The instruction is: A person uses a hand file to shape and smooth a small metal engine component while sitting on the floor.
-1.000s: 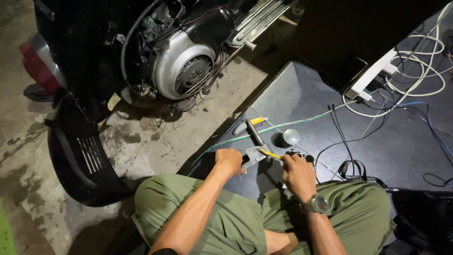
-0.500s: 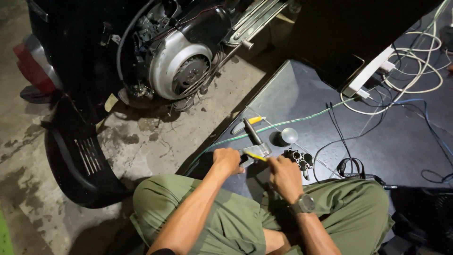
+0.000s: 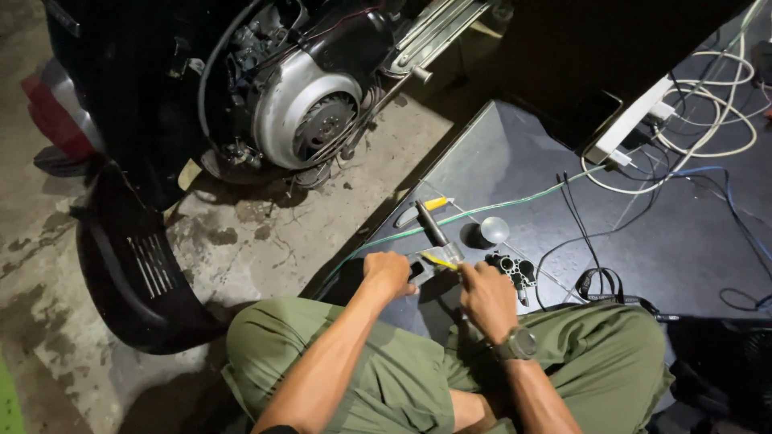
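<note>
We sit on stained concrete floor (image 3: 265, 233) beside one dark metal sheet (image 3: 515, 153); our left hand (image 3: 388, 273) and right hand (image 3: 485, 296), two, clamp one small yellow-tipped part (image 3: 438, 260).

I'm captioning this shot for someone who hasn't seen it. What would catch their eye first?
The silver engine cover of a stripped dark scooter, upper left on the stained concrete floor. Below centre, the left hand and right hand meet over a small part with a yellow-tipped tool on a dark board. White cables tangle at upper right.
</note>
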